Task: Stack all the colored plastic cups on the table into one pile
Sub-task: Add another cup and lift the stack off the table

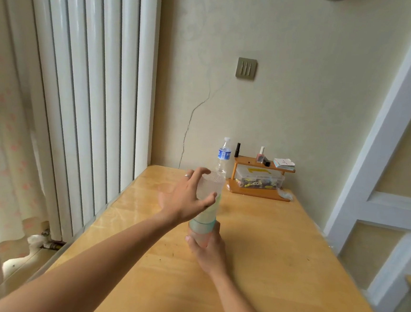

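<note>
My right hand (207,251) grips the bottom of a tilted stack of cups (203,220), pale pink at the base with green ones above it. A frosted white cup (210,185) sits on top of the stack. My left hand (187,197) curls around this top cup, thumb on its near side and index finger over its rim. A translucent pink cup (164,192) stands on the table (265,260) just left of my left hand, partly hidden by it.
A water bottle (223,157) stands right behind the stack. A small wooden shelf (258,192) holds a clear box of clips, nail polish and cards at the back by the wall. White vertical panels run along the table's left edge.
</note>
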Action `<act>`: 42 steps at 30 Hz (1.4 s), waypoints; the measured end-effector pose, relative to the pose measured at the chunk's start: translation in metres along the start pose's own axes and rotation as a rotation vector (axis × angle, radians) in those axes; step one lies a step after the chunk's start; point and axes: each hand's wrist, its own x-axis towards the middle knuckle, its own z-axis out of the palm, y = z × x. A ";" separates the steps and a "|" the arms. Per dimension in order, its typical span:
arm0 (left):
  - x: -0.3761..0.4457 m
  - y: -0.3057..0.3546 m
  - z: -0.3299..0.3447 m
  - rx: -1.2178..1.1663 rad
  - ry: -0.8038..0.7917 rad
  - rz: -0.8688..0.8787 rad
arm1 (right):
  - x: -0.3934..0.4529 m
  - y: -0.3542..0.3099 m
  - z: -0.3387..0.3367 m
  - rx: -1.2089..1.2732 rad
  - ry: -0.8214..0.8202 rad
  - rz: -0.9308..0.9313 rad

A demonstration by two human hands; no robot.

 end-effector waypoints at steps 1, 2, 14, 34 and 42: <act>-0.003 -0.002 0.002 0.010 -0.014 -0.014 | 0.000 0.001 0.000 0.005 -0.002 -0.005; -0.006 -0.004 0.005 0.003 -0.014 -0.035 | 0.001 0.002 0.000 0.013 -0.004 -0.006; -0.039 -0.034 0.033 -0.362 -0.140 -0.148 | 0.005 0.007 -0.001 0.007 -0.046 0.002; -0.057 -0.092 0.019 -0.273 -0.137 -0.230 | 0.032 0.022 0.038 0.106 -0.221 -0.039; -0.056 -0.129 -0.027 -0.172 0.024 -0.342 | 0.059 0.006 0.033 0.062 -0.171 -0.043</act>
